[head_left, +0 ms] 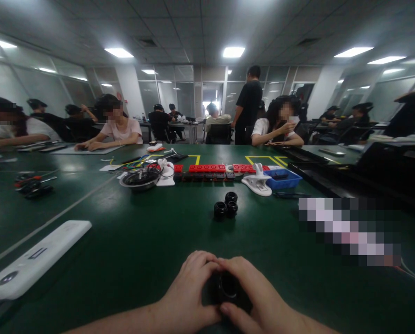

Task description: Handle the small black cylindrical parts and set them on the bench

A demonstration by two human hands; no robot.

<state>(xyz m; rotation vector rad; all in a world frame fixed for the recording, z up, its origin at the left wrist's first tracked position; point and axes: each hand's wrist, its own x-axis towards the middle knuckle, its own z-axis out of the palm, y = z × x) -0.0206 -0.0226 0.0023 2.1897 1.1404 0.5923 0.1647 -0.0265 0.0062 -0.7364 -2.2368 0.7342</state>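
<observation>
Low in the head view, my left hand (193,287) and my right hand (259,294) curve around a black ring-shaped part (227,286). Their fingertips meet at its far side, and both thumbs come together near its close side. The fingers partly cover the part, whose dark round hole faces up toward me. Farther out on the green table, three similar black ring-shaped parts (231,207) stand in a tight cluster.
A white panel (40,260) lies left. Across the table are a metal bowl (137,183) with dark pieces, red blocks (207,168) in a row, a white clip (258,183) and a blue tray (284,180). Tools (33,185) lie far left. People sit beyond.
</observation>
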